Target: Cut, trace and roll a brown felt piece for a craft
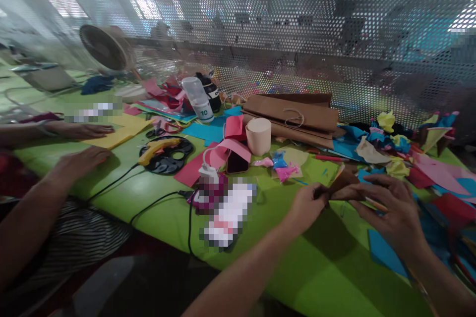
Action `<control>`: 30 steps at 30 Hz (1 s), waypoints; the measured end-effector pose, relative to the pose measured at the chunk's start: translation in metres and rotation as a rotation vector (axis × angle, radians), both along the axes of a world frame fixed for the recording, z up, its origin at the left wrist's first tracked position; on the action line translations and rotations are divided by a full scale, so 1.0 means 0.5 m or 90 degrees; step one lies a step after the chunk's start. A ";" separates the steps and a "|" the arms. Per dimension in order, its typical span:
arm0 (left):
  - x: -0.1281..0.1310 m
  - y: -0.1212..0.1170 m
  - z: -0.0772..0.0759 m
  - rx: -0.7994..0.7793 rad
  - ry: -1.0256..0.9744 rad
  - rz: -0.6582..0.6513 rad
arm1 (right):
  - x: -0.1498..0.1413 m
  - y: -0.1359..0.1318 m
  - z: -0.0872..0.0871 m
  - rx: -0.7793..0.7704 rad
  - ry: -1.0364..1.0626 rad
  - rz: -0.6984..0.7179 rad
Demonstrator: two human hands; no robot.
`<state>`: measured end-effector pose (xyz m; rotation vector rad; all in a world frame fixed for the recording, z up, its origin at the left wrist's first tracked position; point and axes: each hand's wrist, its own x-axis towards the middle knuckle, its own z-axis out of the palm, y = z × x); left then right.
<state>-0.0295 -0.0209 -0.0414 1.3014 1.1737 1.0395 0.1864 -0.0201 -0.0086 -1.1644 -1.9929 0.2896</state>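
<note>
My left hand (308,208) is closed, its thumb and fingers pinching the near edge of a small piece of folded brown paper (345,179) over the green table. My right hand (394,213) holds the other side of this paper between its fingertips, the rest of its fingers bent. A thin pencil-like stick (376,203) lies between the right hand's fingers; its kind is not clear. Left of the paper are small twisted blue (279,159) and pink paper pieces (286,172). A blue paper sheet (386,251) lies below my right hand.
A co-worker's hands (80,161) rest at left near yellow paper (122,131). A yellow glue gun (158,149) lies on a black tray. A phone (230,215), a plug with cables, a cream roll (259,136), brown paper (290,111) and crumpled coloured paper (399,141) crowd the table.
</note>
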 end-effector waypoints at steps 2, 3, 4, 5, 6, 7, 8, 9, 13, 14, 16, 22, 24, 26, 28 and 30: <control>0.000 0.000 -0.002 0.010 0.002 -0.006 | 0.003 0.006 -0.004 0.063 -0.097 0.018; 0.000 0.000 -0.003 0.012 -0.003 -0.007 | 0.002 0.009 -0.006 0.083 -0.126 0.023; 0.000 0.001 -0.005 0.008 -0.011 -0.012 | 0.000 0.011 -0.007 0.087 -0.145 0.030; 0.001 0.001 -0.006 0.001 -0.023 -0.020 | -0.003 0.013 -0.008 0.089 -0.158 0.033; 0.001 0.001 -0.007 -0.008 -0.034 -0.029 | -0.006 0.013 -0.009 0.089 -0.170 0.031; 0.001 0.000 -0.008 -0.017 -0.045 -0.040 | -0.008 0.013 -0.009 0.090 -0.182 0.027; 0.002 0.000 -0.008 -0.025 -0.053 -0.048 | -0.009 0.013 -0.010 0.090 -0.193 0.022; 0.002 0.000 -0.008 -0.032 -0.059 -0.055 | -0.010 0.013 -0.010 0.089 -0.200 0.017; 0.004 -0.001 -0.009 -0.032 -0.069 -0.066 | -0.007 0.013 -0.012 0.084 -0.212 0.021; 0.004 -0.001 -0.009 -0.022 -0.062 -0.065 | -0.005 0.014 -0.013 0.085 -0.214 0.025; 0.004 -0.002 -0.010 0.004 -0.038 -0.061 | -0.003 0.015 -0.015 0.091 -0.221 0.031; 0.001 -0.007 -0.010 0.056 0.043 -0.071 | 0.004 0.017 -0.023 0.112 -0.249 0.031; 0.001 -0.009 -0.009 0.084 0.059 -0.082 | 0.006 0.019 -0.024 0.129 -0.256 0.025; 0.001 -0.010 -0.009 0.111 0.059 -0.088 | 0.008 0.020 -0.024 0.152 -0.262 0.015; 0.001 -0.011 -0.009 0.128 0.057 -0.090 | 0.008 0.021 -0.022 0.167 -0.267 0.014; 0.001 -0.012 -0.009 0.135 0.064 -0.091 | 0.008 0.021 -0.020 0.165 -0.267 0.021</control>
